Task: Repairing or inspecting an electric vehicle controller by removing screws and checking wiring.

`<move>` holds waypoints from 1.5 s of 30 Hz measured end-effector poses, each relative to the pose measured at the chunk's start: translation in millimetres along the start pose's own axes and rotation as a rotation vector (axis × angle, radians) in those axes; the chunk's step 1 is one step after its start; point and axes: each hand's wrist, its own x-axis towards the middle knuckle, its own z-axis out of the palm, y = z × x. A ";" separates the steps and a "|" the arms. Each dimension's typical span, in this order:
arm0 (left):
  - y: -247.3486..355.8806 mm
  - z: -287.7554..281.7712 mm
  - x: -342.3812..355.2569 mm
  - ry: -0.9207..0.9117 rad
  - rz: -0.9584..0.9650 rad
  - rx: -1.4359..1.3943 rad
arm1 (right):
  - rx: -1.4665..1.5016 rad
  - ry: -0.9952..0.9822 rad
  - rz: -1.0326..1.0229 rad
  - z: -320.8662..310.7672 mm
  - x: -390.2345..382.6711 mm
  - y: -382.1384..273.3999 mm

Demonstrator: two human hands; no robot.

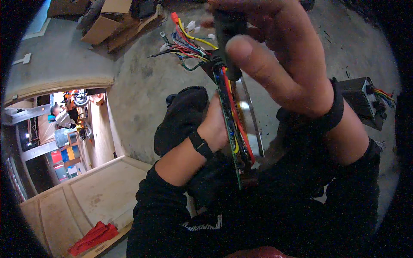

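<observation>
My left hand [214, 124] grips a green circuit board [228, 124] from its left side, the fingers hidden behind it. The board stands edge-on to me over my lap, with red and yellow wires along its face and a silver metal strip [251, 118] on its right. From its far end a bundle of thin coloured wires [187, 48] with white and red connectors spreads to the left. My right hand [275, 51] is closed round a thick black handle [231, 41], thumb pressed along it, at the board's far end. The tool's tip cannot be made out.
A silver metal box [359, 96] with coloured wires sits on the concrete floor at right. Torn cardboard [105, 28] lies at the far left. At left, a wooden panel [97, 185] bears a red cloth [94, 238]. Beyond a doorway are a person [64, 116] and a motorbike [81, 99].
</observation>
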 end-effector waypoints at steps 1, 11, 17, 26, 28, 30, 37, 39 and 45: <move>-0.2 2.0 -1.3 -0.128 0.036 0.009 | 0.005 0.015 0.012 0.4 -1.0 3.9; -4.8 -3.0 -11.2 -0.310 0.190 0.160 | 0.282 -0.051 -0.290 6.3 16.1 13.9; -2.2 -12.4 -15.4 -0.031 0.121 0.292 | 0.140 -0.228 -0.472 -2.7 24.0 -0.4; 6.0 -23.8 -1.6 -0.668 -0.156 -0.218 | 0.367 -0.493 -0.108 -12.5 23.8 14.6; 1.7 -21.2 -1.0 -0.694 -0.065 -0.131 | 0.162 -0.455 -0.148 -11.3 22.8 12.9; -1.0 -20.0 -0.1 -0.675 0.093 -0.003 | 0.100 -0.361 -0.174 -11.3 19.2 6.1; -4.9 -12.9 -2.4 -0.513 0.020 -0.174 | -0.006 -0.343 -0.168 -3.2 25.8 0.4; -6.5 -2.1 -7.9 -0.237 0.078 -0.022 | -0.078 -0.242 -0.175 2.0 15.5 -2.8; -1.7 12.5 -15.4 0.190 0.044 0.089 | 0.006 -0.093 -0.130 -2.5 11.4 -26.3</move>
